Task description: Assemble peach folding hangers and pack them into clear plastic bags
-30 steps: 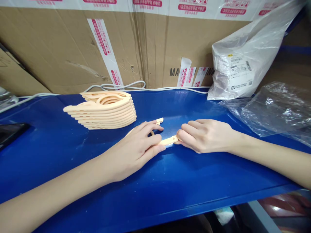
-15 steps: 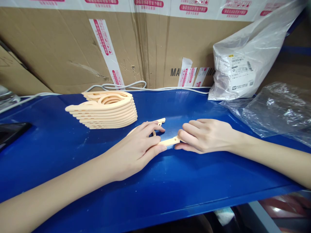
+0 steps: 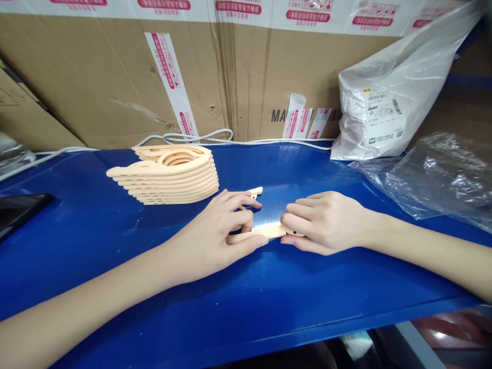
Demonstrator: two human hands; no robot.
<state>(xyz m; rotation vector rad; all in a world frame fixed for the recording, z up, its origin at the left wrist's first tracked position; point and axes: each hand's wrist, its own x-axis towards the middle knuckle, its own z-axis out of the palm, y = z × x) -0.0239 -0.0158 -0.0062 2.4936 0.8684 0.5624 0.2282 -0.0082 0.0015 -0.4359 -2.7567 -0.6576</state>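
Note:
A cream plastic folding hanger [image 3: 272, 230] lies on the blue table between my two hands. My left hand [image 3: 225, 233] rests over it from the left, its thumb along the near edge and the index finger bent against it. Beyond the left fingertips, a narrow cream end of the hanger [image 3: 257, 192] sticks out. My right hand [image 3: 326, 221] is closed over the hanger's right end, where a part with small dark holes [image 3: 294, 233] shows beneath the fingers. Much of the hanger is hidden under both hands. Behind my left hand stands a stack of similar cream hangers [image 3: 177, 177].
Cardboard boxes [image 3: 115, 77] form the back, with a white cable [image 3: 261, 142] along their foot. A white plastic bag [image 3: 380, 113] and clear wrapping [image 3: 434, 169] occupy the right. A dark flat device [image 3: 23, 212] lies left. The table's front edge [image 3: 307, 333] runs below.
The hanger's near bar has shifted and turned under my fingers. My right hand has moved slightly nearer, and the part with small holes now shows beneath its fingers. The stack stays put.

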